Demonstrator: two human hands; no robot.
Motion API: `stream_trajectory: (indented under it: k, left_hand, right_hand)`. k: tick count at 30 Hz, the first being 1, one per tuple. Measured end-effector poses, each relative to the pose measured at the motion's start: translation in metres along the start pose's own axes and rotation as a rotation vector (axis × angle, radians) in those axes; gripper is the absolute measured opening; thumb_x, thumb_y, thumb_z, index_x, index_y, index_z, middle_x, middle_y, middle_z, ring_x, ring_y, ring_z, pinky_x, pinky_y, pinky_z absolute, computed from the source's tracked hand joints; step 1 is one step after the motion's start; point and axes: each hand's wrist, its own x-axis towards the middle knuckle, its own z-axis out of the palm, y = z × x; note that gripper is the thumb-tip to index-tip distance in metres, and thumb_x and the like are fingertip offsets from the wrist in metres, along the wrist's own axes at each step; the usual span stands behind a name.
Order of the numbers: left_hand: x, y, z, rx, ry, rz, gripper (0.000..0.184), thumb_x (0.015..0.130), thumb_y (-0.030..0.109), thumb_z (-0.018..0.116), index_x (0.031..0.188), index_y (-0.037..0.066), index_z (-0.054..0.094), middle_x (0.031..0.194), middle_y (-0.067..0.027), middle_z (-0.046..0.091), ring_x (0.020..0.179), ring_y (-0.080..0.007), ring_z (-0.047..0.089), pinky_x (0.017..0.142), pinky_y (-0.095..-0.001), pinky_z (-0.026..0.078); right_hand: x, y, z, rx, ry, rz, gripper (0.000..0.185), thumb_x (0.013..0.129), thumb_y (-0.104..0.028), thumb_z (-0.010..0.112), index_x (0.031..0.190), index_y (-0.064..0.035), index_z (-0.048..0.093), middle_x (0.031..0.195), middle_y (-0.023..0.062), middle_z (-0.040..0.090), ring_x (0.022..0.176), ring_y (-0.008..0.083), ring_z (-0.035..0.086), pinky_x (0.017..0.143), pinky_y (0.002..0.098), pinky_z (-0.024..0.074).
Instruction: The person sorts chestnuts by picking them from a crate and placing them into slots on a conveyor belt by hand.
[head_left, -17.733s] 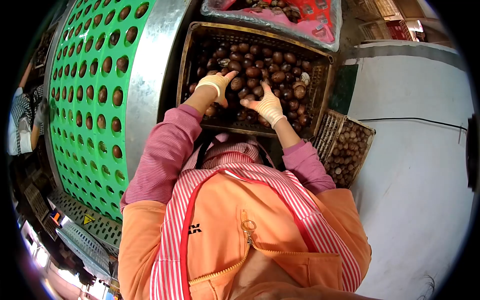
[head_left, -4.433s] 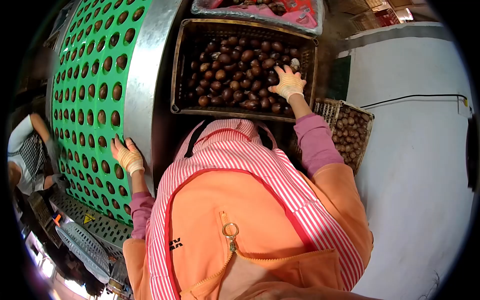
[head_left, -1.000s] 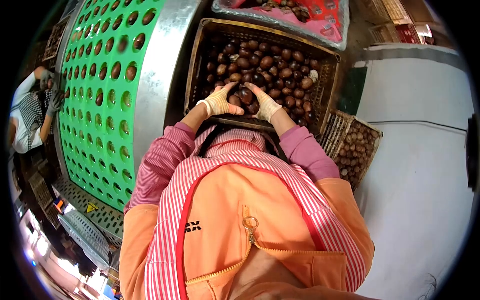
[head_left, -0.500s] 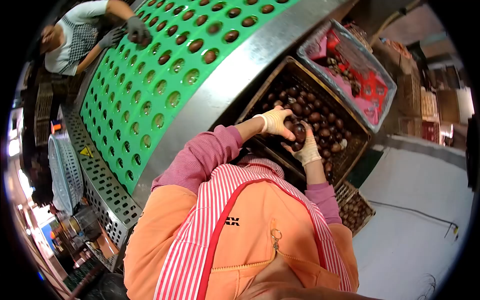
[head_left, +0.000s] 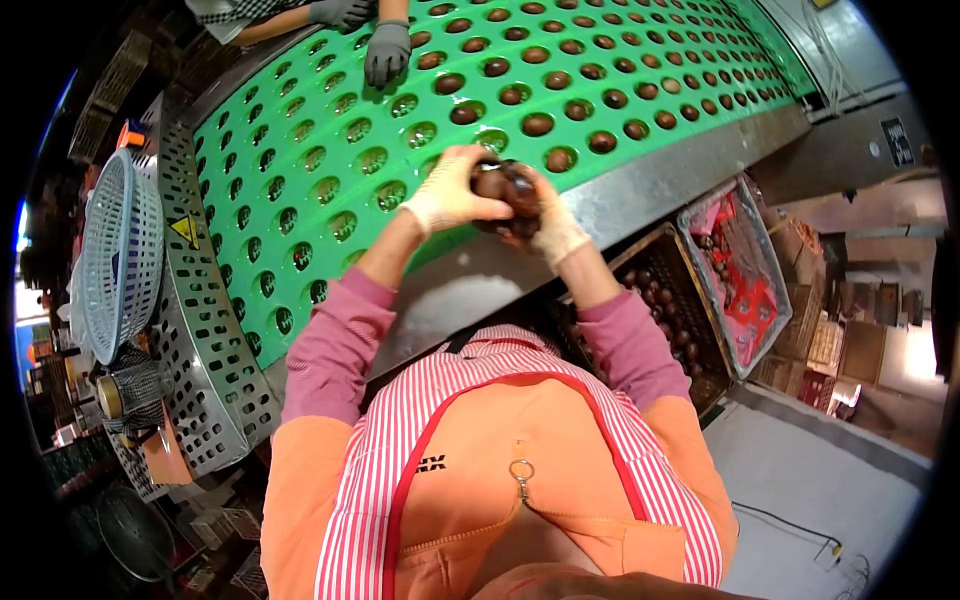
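Observation:
My left hand (head_left: 455, 188) and my right hand (head_left: 548, 222) are cupped together around a clump of dark brown round nuts or fruits (head_left: 507, 190). They hold it above the near edge of a green tray surface (head_left: 330, 160) with rows of oval pockets. Both hands wear pale banded gloves with bare fingertips. Many pockets at the top and right hold one brown piece each, while those at the lower left have none. A dark crate (head_left: 700, 300) with more brown pieces stands below my right forearm, partly hidden by it.
Across the green surface, another person's grey-gloved hands (head_left: 387, 52) reach over the pockets. A metal ledge (head_left: 640, 205) borders the near side. A plastic-lined bin (head_left: 745, 290) stands beside the crate. At left are a pale blue basket (head_left: 120, 255) and a perforated metal panel (head_left: 205, 370).
The view has turned toward the green surface. Both my hands have moved from the crate to above that surface, carrying the brown pieces. The other person's hands appear farther right in view.

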Motion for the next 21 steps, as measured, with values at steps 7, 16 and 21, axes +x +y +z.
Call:
stream_trajectory:
  k: [7,16,21]
  left_hand:
    - [-0.048,-0.123,-0.05,0.113,0.279,-0.112,0.07,0.054,0.031,0.091,0.11,0.008,0.056,0.126,-0.0182,0.045,0.111,-0.0346,0.053,0.096,-0.0399,0.049]
    - [-0.04,-0.153,-0.098,-0.592,0.238,-0.171,0.075,0.07,0.023,0.083,0.133,0.006,0.046,0.111,-0.0063,0.056,0.103,-0.0195,0.056,0.091,-0.0362,0.049]
    - [-0.007,-0.163,-0.132,-0.494,0.016,-0.369,0.062,0.072,0.022,0.081,0.125,0.007,0.052,0.114,-0.0105,0.061,0.103,-0.0233,0.058,0.091,-0.0377,0.049]
  right_hand:
    - [0.118,0.044,0.075,-0.483,0.017,-0.358,0.053,0.077,-0.027,0.081,0.118,-0.0014,0.061,0.106,0.0071,0.064,0.09,0.017,0.06,0.078,0.0331,0.0531]
    - [0.193,-0.041,0.083,-0.763,-0.113,-0.348,0.054,0.086,-0.036,0.072,0.127,-0.0037,0.057,0.106,0.0045,0.064,0.087,0.0122,0.061,0.072,0.029,0.0539]
    - [0.244,-0.068,0.115,-1.246,0.067,-0.445,0.062,0.079,-0.038,0.076,0.128,-0.0037,0.06,0.119,0.0131,0.066,0.103,0.0215,0.063,0.092,0.0326,0.0497]
